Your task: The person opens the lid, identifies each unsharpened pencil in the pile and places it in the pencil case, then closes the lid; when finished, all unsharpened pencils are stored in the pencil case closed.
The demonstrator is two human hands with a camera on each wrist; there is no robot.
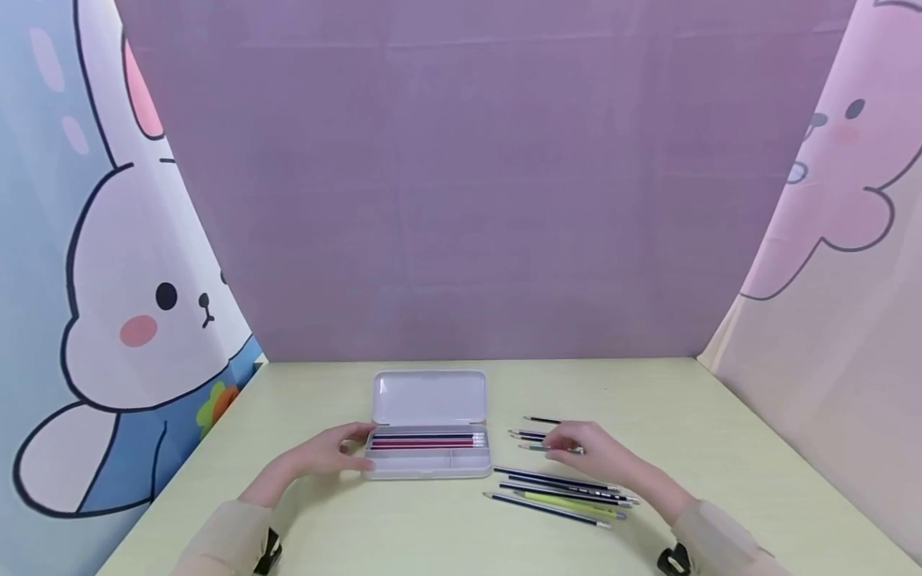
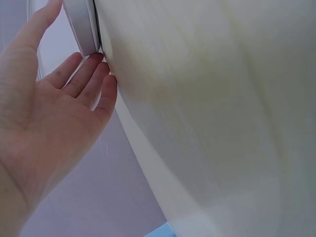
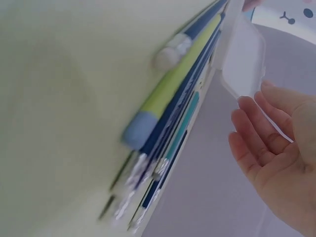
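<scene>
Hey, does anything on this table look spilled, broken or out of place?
I see nothing spilled or broken. The loose pencils right of the open case lie at slightly uneven angles, ends staggered, unlike the neat row of pencils inside it. One yellow-green piece stands out among mostly dark ones.

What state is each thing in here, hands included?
Pencil case: open, lying on the table.
Lid: swung back.
Pencils in the case: side by side, lengthwise.
Left hand: touching the case's left end, thumb apart from fingers.
Right hand: at the far loose pencils, fingers slightly bent; contact unclear.
Near loose pencils: lying roughly parallel.
Yellow-green writing tool: lying among them.
</scene>
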